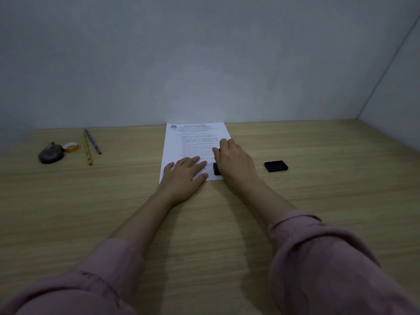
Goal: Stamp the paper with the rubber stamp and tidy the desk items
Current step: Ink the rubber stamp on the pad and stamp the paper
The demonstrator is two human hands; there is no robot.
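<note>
A printed white paper (181, 142) lies flat on the wooden desk (318, 201), its top edge against the back wall. My left hand (185, 172) rests flat on the sheet's lower left part, fingers spread. My right hand (234, 160) is closed over a black rubber stamp (216, 168) that stands on the paper's lower right corner; only the stamp's dark base shows beneath my palm. A black rectangular lid or ink pad (276, 166) lies on the desk to the right of the paper.
At the far left lie a dark tape dispenser (50, 153), a small roll of tape (71, 147), a yellow pencil (87, 149) and a blue pencil (92, 141). Grey walls close off the back and right side of the desk.
</note>
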